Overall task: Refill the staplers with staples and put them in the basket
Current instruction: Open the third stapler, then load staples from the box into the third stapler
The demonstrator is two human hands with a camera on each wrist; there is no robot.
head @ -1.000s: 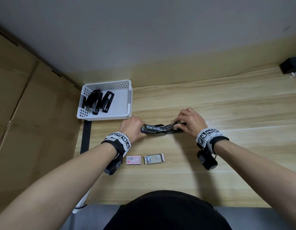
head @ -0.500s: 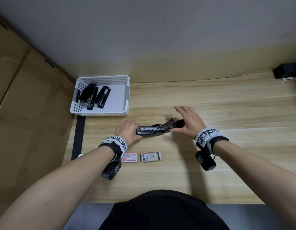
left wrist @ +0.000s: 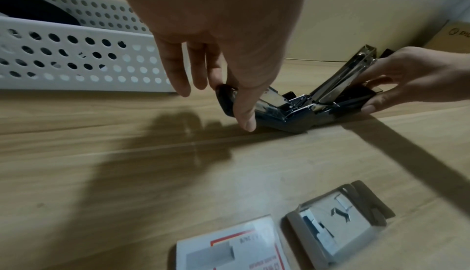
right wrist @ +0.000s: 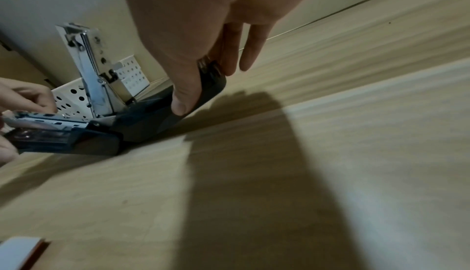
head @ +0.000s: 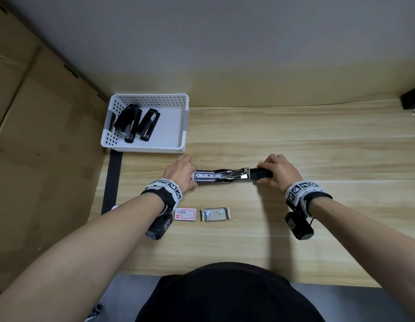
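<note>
A black stapler (head: 232, 175) lies unfolded on the wooden table (head: 294, 135), its metal staple channel (head: 208, 176) facing up and its metal arm (right wrist: 89, 69) raised at the hinge. My left hand (head: 182, 170) pinches the stapler's base end (left wrist: 226, 99) between thumb and fingers. My right hand (head: 279, 169) grips the black top cover (right wrist: 208, 87), thumb on the near side, fingers over the far side. An open staple box tray (head: 215, 214) holding staple strips and its red-and-white sleeve (head: 185, 214) lie near the table's front. A white perforated basket (head: 183, 135) at the back left holds two black staplers (head: 136, 124).
Cardboard panels (head: 39, 135) stand along the left side of the table. A black object (head: 412, 101) sits at the far right by the wall. Wrist cameras hang under both forearms.
The stapler's top cover has swung further open and now lies nearly flat to the right under my right hand. My left hand has stayed on the base end.
</note>
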